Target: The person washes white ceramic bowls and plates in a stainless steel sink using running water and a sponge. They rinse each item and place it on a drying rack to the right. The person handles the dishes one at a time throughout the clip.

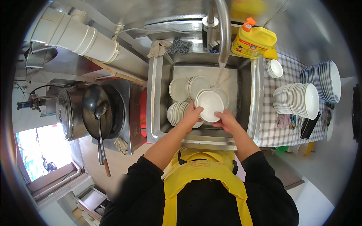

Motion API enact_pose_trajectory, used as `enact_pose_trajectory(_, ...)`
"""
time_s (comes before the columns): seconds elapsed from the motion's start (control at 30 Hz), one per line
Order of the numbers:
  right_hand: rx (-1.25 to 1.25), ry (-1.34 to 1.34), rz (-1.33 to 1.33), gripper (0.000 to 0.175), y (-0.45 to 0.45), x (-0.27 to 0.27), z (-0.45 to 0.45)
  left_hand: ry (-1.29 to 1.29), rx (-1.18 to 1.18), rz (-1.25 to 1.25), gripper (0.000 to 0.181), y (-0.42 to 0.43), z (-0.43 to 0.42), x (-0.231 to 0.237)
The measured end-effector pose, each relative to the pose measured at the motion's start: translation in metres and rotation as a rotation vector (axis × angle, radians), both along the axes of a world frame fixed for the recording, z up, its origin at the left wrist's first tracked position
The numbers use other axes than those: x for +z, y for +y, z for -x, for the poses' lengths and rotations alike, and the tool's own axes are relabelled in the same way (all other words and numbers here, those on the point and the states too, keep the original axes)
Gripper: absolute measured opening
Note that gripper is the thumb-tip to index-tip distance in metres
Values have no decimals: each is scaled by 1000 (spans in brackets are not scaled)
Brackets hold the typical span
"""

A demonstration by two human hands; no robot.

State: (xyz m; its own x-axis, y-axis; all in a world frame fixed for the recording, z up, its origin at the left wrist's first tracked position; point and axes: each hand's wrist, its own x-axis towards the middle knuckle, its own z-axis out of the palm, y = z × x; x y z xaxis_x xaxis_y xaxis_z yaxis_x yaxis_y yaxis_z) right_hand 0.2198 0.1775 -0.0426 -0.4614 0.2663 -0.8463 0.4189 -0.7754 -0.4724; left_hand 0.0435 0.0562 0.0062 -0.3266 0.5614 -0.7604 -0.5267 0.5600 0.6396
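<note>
Between my two hands, over a stainless steel sink, is a small stack of white dishes. My left hand grips its left edge and my right hand its lower right edge. Water runs from the curved metal faucet just beyond the stack. In the basin, a group of white dishes lies at the left, with another dish partly hidden behind the held ones. A leaning row of white dishes stands near my left hand, its right end covered by that hand.
Right of the sink, a checked cloth bears stacked white bowls, blue-rimmed plates and small bowls. A yellow detergent bottle, steel wool and a beige rag sit along the back rim. A wok with a ladle is at left.
</note>
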Motion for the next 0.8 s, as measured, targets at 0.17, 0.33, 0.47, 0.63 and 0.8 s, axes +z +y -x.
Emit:
enact_pose_trajectory(0.17,598,-263,-1056,40,37,18,-21,619,-294,-5,59,-12,25,-54)
enact_pose_trajectory(0.33,482,-189,-1685,41,51,89,-45,1317,-699,-16,58,5,34,23)
enact_pose_trajectory(0.47,420,-279,-1566,19,59,94,-66,1384,-659,-101,56,5,44,42)
enact_pose_trajectory(0.63,273,-399,-1263,19,52,88,-65,1161,-439,-43,39,1,39,-2)
enact_pose_trajectory(0.8,106,-230,-1468,22,49,120,-82,968,-394,-105,34,-3,9,-1)
